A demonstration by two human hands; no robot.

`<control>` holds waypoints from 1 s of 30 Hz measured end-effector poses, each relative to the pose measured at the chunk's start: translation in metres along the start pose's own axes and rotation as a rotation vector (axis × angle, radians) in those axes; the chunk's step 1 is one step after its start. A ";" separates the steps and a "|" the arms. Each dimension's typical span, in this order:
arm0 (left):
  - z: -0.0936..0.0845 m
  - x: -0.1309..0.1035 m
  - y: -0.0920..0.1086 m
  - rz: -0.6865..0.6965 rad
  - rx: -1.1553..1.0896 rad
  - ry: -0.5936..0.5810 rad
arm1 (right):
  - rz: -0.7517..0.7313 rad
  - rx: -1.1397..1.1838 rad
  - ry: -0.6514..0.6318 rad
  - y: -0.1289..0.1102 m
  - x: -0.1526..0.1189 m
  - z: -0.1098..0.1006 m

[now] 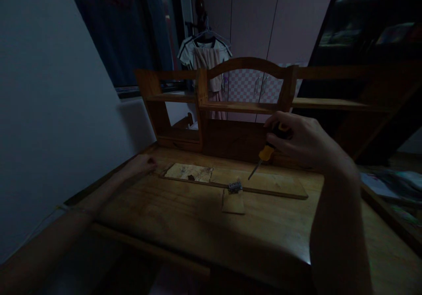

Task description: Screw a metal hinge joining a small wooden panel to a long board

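Note:
My right hand is wrapped round a yellow and black screwdriver, held above the desk with its tip pointing down and left. Below the tip lies a long wooden board. A metal hinge sits at the board's front edge, joined or next to a small square wooden piece. The board's left part has a pale, torn-looking surface with a dark spot. My left hand rests at the desk's left side near the board's left end, its fingers curled; whether it holds anything is too dark to tell.
A wooden shelf unit stands along the back of the desk. A wall is on the left. Clothes hang behind, beside a pink cabinet. Plastic-wrapped items lie at the right.

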State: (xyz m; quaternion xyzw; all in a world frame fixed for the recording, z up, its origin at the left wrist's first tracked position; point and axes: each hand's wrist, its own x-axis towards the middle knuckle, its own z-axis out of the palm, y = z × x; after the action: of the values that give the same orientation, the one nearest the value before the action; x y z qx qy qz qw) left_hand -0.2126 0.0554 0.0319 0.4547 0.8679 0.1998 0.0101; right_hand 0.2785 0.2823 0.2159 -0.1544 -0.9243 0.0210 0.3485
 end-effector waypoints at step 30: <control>0.132 -0.043 0.257 0.913 -0.278 -0.092 | 0.081 -0.045 -0.068 0.003 0.007 0.012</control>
State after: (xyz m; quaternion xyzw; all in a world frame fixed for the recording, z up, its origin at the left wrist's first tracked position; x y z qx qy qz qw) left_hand 0.0410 0.1966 -0.0053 0.7921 0.5432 0.2777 0.0207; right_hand 0.2663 0.2883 0.2107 -0.1987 -0.9288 0.0197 0.3123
